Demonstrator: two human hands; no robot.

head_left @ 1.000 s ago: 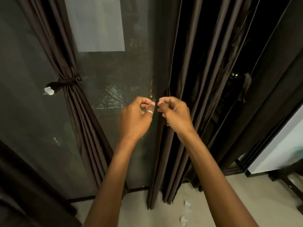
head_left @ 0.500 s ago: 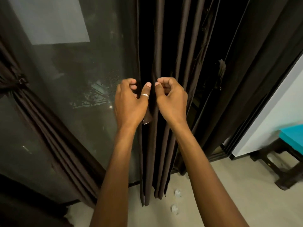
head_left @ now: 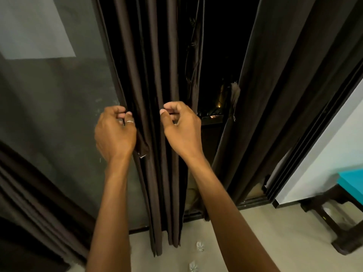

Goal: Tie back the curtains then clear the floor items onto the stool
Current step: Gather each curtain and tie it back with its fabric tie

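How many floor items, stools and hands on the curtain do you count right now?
Floor items: 2
Stool: 1
Hands gripping the curtain, left hand and right hand: 2
Total: 5

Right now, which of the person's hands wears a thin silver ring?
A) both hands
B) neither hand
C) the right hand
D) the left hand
D: the thin silver ring circles the thumb of the left hand, and the right hand shows no ring; both hands pinch the dark brown curtain fabric.
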